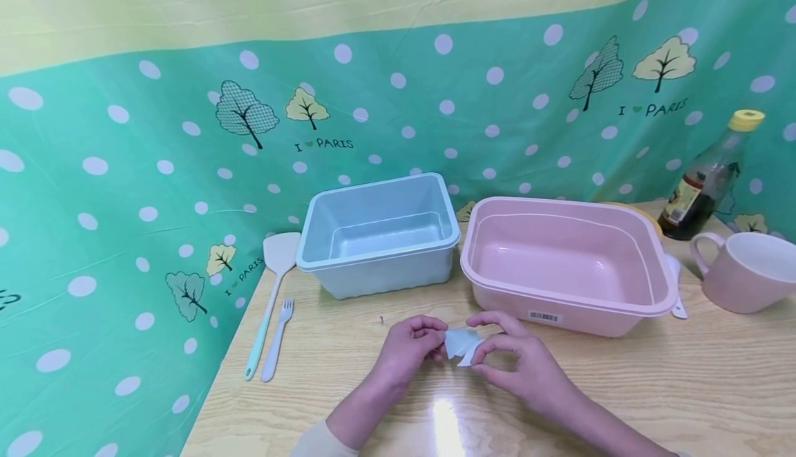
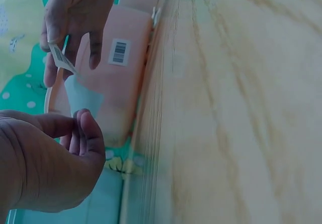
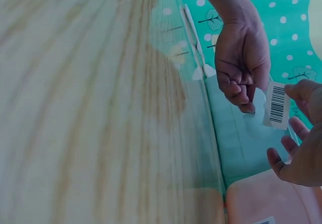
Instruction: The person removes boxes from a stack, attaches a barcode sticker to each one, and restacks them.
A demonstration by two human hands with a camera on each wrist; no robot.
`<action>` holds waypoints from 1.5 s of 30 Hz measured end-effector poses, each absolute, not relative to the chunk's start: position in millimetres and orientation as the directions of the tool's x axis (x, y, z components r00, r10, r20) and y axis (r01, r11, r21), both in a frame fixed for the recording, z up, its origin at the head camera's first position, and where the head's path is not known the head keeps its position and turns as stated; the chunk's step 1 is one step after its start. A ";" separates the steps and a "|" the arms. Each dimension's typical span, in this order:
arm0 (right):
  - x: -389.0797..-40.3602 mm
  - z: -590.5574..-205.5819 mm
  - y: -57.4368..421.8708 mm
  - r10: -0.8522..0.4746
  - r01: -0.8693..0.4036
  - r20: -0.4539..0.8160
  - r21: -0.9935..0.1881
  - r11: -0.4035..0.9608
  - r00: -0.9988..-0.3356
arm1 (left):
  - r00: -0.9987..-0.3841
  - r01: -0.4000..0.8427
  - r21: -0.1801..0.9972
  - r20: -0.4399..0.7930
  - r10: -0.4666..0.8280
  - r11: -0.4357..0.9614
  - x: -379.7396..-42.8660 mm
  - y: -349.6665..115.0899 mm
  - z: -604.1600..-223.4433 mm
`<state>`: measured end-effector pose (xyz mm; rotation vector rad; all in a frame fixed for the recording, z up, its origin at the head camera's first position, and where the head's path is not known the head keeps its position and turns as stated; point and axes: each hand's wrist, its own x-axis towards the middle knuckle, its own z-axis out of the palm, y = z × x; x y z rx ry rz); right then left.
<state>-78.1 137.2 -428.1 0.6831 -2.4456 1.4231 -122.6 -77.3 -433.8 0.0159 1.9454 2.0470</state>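
Observation:
My left hand point(image 1: 407, 350) pinches a small pale-blue piece of sheet point(image 1: 460, 341) between thumb and fingers, low over the table. A white barcode sticker point(image 3: 277, 104) is pinched at its edge by my right hand point(image 1: 522, 364); the other fingers of that hand are spread. Sticker and pale-blue piece meet or overlap, but whether they are stuck together I cannot tell. Behind the hands stand a blue plastic bin point(image 1: 385, 277) on the left and a pink plastic basin point(image 1: 553, 305) on the right. Another barcode label point(image 1: 544, 316) is on the basin's front wall.
To the left lie a white-headed spatula point(image 1: 273, 284) and a fork point(image 1: 278, 339). On the right are a pink mug point(image 1: 740, 277), a dark-sauce bottle point(image 1: 696, 191) with a yellow cap, and a white handle point(image 1: 679, 305) partly behind the basin. A patterned curtain point(image 1: 398, 118) hangs behind.

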 end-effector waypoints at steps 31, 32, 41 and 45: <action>-79.0 -426.6 137.8 -0.260 -0.436 0.358 -0.820 0.371 -0.897 | -0.931 0.174 0.754 -0.082 0.355 0.633 -117.3 -85.4 -425.4; -79.3 -426.6 138.0 -0.261 -0.431 0.353 -0.823 0.371 -0.899 | -0.931 0.206 0.751 -0.046 0.362 0.627 -117.2 -84.6 -424.4; -80.1 -425.9 139.1 -0.249 -0.375 0.296 -0.842 0.388 -0.922 | -0.848 0.402 0.825 0.173 0.500 0.396 -110.6 -77.9 -415.3; -79.5 -424.8 139.6 -0.246 -0.355 0.275 -0.849 0.392 -0.930 | -0.832 0.387 0.855 0.163 0.530 0.346 -107.4 -76.5 -413.2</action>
